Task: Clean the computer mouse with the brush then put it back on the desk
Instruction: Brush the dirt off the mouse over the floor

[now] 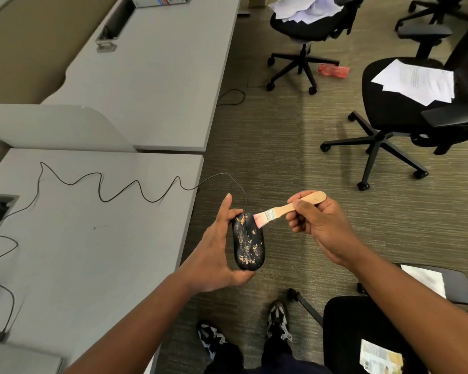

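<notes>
My left hand (pixel 214 252) grips a black wired computer mouse (pixel 248 242) from its left side and underneath, holding it over the carpet just right of the desk (pixel 92 238). Tan crumbs cover the mouse's top. Its black cable (pixel 125 190) snakes back across the desk. My right hand (pixel 319 225) pinches the wooden handle of a small brush (pixel 289 207). The brush's pink bristles touch the mouse's front right edge.
A second desk (pixel 152 76) stands beyond a grey divider (pixel 52 128). Black office chairs (pixel 405 103) with papers on their seats stand to the right, and another chair (pixel 389 333) is at my lower right. A red bottle (pixel 333 70) lies on the carpet. My shoes (pixel 277 319) are below.
</notes>
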A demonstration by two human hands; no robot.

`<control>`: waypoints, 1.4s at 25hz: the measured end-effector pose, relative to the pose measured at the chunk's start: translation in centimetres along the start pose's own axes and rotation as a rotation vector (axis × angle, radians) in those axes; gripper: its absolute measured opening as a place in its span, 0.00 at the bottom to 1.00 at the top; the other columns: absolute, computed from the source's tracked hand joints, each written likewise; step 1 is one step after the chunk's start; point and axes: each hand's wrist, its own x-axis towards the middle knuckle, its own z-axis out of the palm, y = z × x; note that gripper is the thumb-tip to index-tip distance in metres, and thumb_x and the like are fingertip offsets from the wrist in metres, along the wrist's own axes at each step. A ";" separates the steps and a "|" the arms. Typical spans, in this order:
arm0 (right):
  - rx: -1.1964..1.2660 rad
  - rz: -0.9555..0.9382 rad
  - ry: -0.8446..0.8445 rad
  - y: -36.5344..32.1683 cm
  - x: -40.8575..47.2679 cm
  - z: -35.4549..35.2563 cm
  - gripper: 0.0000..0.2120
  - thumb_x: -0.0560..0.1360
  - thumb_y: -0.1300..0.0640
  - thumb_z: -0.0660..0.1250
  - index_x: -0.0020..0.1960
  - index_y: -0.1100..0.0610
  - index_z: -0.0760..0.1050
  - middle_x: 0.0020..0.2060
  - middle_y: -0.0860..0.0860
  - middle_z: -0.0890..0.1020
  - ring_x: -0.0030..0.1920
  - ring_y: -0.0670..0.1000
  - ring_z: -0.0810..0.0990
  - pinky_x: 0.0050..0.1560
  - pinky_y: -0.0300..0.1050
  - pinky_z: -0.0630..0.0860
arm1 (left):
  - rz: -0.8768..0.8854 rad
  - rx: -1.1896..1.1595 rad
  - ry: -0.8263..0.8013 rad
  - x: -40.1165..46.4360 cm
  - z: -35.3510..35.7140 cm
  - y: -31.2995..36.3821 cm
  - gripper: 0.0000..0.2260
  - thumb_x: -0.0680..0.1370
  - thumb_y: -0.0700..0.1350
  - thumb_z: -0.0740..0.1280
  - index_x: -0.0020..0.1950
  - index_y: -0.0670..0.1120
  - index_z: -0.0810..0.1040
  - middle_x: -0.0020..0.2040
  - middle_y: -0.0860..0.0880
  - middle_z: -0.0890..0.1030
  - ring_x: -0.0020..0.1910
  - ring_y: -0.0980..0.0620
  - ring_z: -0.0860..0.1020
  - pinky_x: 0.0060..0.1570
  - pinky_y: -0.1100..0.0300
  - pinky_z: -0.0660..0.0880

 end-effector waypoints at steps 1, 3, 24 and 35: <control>0.014 -0.002 -0.006 -0.1 0.0 -0.1 0.06 0.83 0.63 0.63 0.52 0.61 0.80 0.38 0.57 0.84 0.37 0.51 0.81 0.37 0.42 0.80 | 0.000 0.000 0.001 0.0 0.0 0.0 0.68 0.65 0.53 0.85 0.81 0.65 0.30 0.80 0.58 0.62 0.80 0.55 0.63 0.79 0.43 0.62; 0.026 0.014 -0.036 -0.1 -0.1 -0.1 0.07 0.83 0.64 0.63 0.52 0.61 0.80 0.37 0.57 0.84 0.36 0.51 0.81 0.37 0.42 0.80 | -0.004 -0.002 0.004 0.0 0.1 0.1 0.68 0.64 0.53 0.85 0.80 0.65 0.30 0.80 0.58 0.62 0.80 0.55 0.63 0.80 0.43 0.62; -0.079 -0.054 -0.064 -0.4 0.9 -1.1 0.07 0.83 0.63 0.64 0.52 0.59 0.80 0.38 0.55 0.84 0.38 0.51 0.81 0.40 0.43 0.81 | -0.001 -0.037 -0.004 -0.7 0.5 0.4 0.67 0.65 0.51 0.84 0.81 0.65 0.31 0.79 0.56 0.62 0.80 0.56 0.63 0.80 0.45 0.62; -0.085 -0.016 -0.125 -0.5 0.4 -1.4 0.07 0.79 0.59 0.69 0.55 0.61 0.80 0.40 0.56 0.84 0.39 0.52 0.81 0.41 0.44 0.81 | -0.004 -0.054 -0.075 -1.0 0.8 0.7 0.69 0.66 0.49 0.84 0.79 0.64 0.26 0.80 0.56 0.61 0.79 0.60 0.63 0.79 0.62 0.59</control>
